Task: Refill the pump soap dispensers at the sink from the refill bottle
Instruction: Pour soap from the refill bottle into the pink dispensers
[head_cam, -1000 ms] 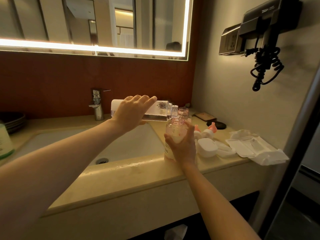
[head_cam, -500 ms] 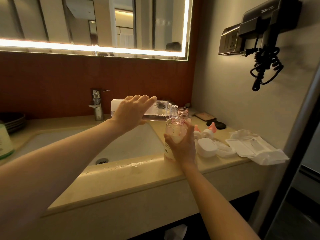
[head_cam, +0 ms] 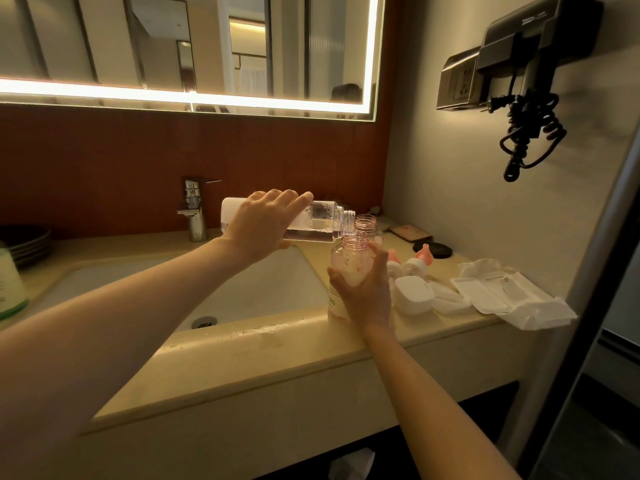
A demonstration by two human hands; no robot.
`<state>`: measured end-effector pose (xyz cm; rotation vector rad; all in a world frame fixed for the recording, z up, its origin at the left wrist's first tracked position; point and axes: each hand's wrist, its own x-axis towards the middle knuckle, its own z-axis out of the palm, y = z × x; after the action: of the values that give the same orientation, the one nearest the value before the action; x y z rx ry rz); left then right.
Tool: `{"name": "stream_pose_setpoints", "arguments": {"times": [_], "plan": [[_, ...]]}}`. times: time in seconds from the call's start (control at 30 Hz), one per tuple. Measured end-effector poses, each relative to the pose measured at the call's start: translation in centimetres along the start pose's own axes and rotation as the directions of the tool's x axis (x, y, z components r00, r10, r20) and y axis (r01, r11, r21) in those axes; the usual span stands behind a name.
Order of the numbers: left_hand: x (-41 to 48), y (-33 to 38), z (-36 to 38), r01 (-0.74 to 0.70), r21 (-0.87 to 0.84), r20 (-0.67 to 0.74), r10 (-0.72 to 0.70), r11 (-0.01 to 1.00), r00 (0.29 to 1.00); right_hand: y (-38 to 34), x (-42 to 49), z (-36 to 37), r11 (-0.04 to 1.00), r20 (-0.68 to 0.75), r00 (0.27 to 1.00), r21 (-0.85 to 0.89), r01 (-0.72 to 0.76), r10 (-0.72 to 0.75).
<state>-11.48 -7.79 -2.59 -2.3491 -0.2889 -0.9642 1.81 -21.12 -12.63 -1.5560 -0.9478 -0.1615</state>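
The refill bottle [head_cam: 322, 225] is held level in the closed grip of the left hand [head_cam: 263, 223], palm down, arm outstretched. Its mouth meets the neck of the open dispenser [head_cam: 349, 259], just right of that grip. The dispenser, upright on the tabletop [head_cam: 277, 355], is clasped round its body by the right hand [head_cam: 363, 291].

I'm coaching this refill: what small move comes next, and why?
Probably the left hand should lift the base of the refill bottle slightly. The bottle lies about level, its liquid pooled along the lower side, its mouth over the open neck of the dispenser that the right hand grips.
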Motion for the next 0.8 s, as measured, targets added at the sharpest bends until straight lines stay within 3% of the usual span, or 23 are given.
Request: {"name": "stream_pose_setpoints", "arguments": {"times": [0.8], "plan": [[-0.04,-0.07,0.21,0.002,0.002,0.004,-0.002,1.000,1.000,0.23,0.06,0.18,1.000,-0.002,1.000,-0.005,-0.005,0.005]]}}
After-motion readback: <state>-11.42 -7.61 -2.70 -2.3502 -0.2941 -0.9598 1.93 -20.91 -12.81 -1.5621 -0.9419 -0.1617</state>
